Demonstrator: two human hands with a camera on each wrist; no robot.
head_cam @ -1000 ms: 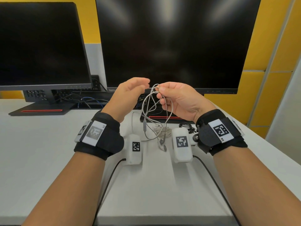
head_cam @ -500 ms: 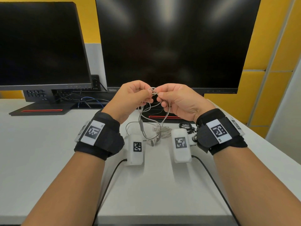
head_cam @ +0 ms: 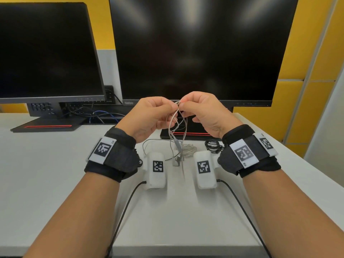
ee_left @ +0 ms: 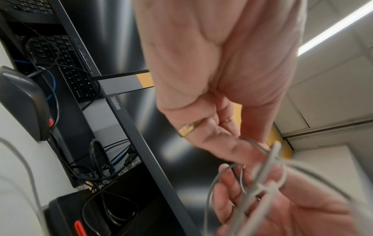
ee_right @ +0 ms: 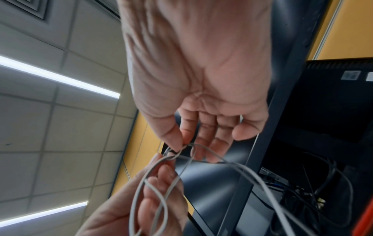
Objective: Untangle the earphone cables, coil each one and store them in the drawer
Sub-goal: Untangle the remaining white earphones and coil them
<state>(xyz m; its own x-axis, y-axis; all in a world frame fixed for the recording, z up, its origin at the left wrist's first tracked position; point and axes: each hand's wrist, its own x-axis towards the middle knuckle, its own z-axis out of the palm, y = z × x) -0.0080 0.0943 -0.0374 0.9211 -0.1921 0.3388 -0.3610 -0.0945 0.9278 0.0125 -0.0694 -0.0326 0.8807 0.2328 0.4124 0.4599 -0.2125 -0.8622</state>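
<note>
White worktop (head_cam: 46, 164) carried a black coiled earphone (head_cam: 213, 146) and a pale coiled cable (head_cam: 189, 150). Left hand (head_cam: 150, 116) and right hand (head_cam: 202, 112) pinched the grey earphone cable (head_cam: 175, 125) above it, fingers (ee_right: 173, 140) clamped on its knot.

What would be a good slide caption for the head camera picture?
Both hands, left and right, pinch a tangled grey earphone cable above a white desk.

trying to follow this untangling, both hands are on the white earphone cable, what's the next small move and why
Probably ease the hands apart a little to open the knot. The left hand and right hand both pinch the white earphone cable at one crossing, held above the desk, with tangled loops hanging below. A black earphone cable lies on the desk.
</note>
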